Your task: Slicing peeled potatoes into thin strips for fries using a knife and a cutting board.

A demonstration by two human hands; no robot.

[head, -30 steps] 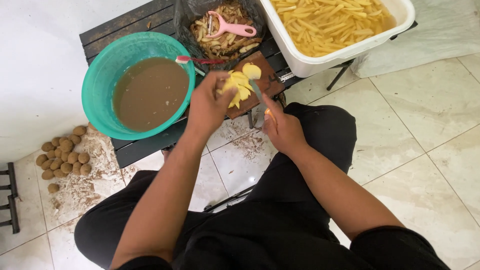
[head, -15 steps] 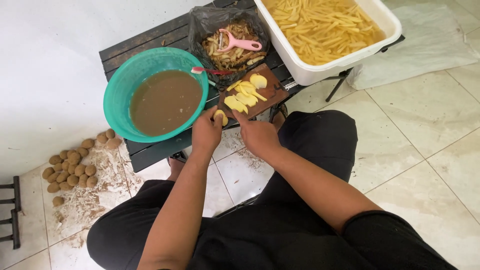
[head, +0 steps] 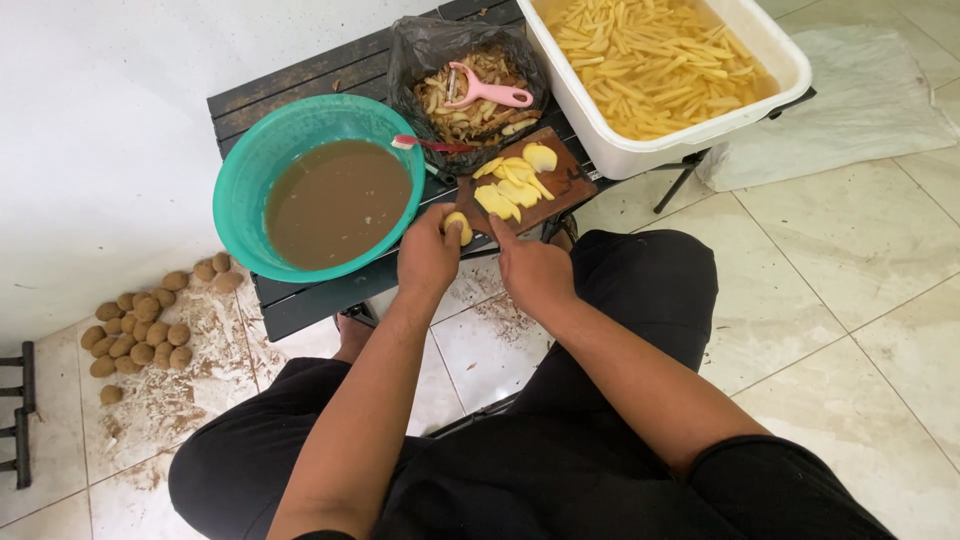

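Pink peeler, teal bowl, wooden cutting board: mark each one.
pink peeler [head: 487, 91], head view, middle of its handle.
teal bowl [head: 243, 172], head view, left inner wall.
wooden cutting board [head: 572, 174], head view, bare right end.

Left hand [head: 428, 255] holds potato piece [head: 458, 226] beside cutting board [head: 568, 182].

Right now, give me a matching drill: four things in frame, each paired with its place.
1. pink peeler
2. potato slices
3. cut potato strips
4. unpeeled potatoes

a. in the white tub
b. on the floor by the wall
c. on the peelings in the black bag
d. on the wooden cutting board

Pairs: 1-c, 2-d, 3-a, 4-b
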